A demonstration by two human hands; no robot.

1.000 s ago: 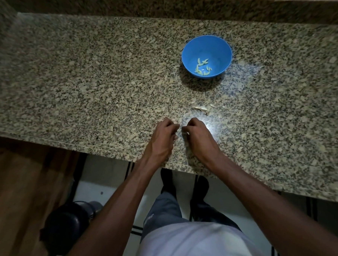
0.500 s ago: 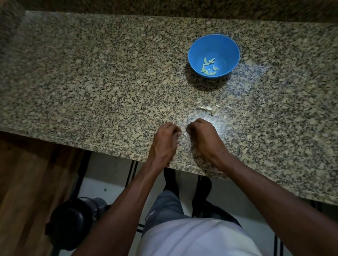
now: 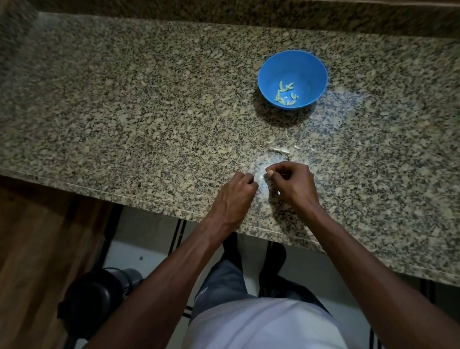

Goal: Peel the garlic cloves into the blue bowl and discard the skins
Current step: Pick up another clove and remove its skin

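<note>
two hands working on a small garlic piece at the desk edge

the left hand (image 3: 236, 194) is resting on the granite desk (image 3: 131, 104) near its front edge, with the fingers curled in; i cannot tell if it is holding anything inside. the right hand (image 3: 294, 183) is hovering just beside it, a small gap between them, and its fingertips (image 3: 270, 174) are pinching a tiny pale garlic piece (image 3: 265, 175), too small to say if it is a clove or a skin.

the blue bowl (image 3: 316, 73) is standing upright on the desk, well apart from the hands, further back and a little to the right. some peeled cloves (image 3: 286, 94) are lying at the bottom of it, pale green-yellow in this light.

between the bowl and the hands, a few loose skins (image 3: 284, 151) are lying scattered on the desk, near the right hand but not touching it.

below the desk edge, a black round container (image 3: 97, 299) is standing on the floor (image 3: 152, 230) at the left, beside a wooden panel (image 3: 29, 262). the person is wearing a white shirt (image 3: 259, 328) and grey trousers (image 3: 223, 282).
</note>
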